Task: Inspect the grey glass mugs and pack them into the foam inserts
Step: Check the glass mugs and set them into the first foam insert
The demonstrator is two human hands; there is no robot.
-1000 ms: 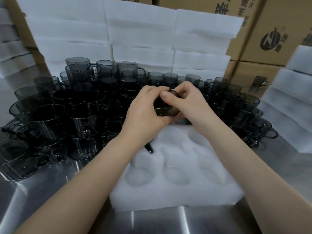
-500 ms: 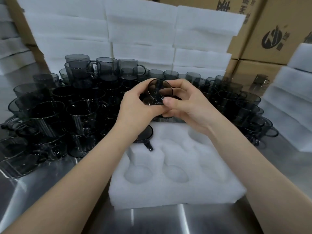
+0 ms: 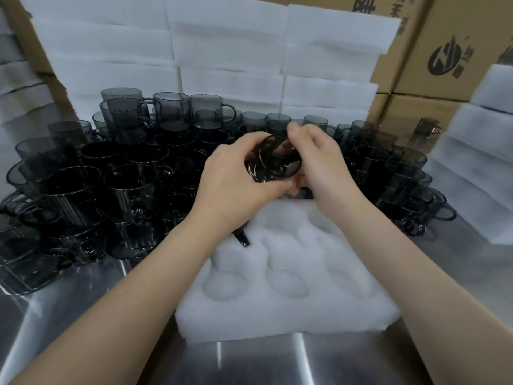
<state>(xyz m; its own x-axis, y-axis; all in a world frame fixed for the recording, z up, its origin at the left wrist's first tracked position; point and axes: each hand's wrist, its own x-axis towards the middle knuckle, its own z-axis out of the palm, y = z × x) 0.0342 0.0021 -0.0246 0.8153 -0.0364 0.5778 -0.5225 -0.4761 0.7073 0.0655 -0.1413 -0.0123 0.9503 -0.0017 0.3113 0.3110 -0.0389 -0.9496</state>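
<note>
Held aloft over foam insert (image 3: 291, 320): grey mug (image 3: 273, 159), tilted, clasped by left grip (image 3: 236, 176) and right grip (image 3: 319, 162). Smooth glass, fingertip hold: risk of slipping during inspection, chipping against crowded mugs (image 3: 125, 176) nearby.

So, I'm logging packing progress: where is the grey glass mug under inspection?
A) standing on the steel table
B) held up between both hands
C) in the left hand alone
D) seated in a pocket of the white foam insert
B: the left hand and right hand both grip the grey glass mug, held up off the white foam insert.
</note>
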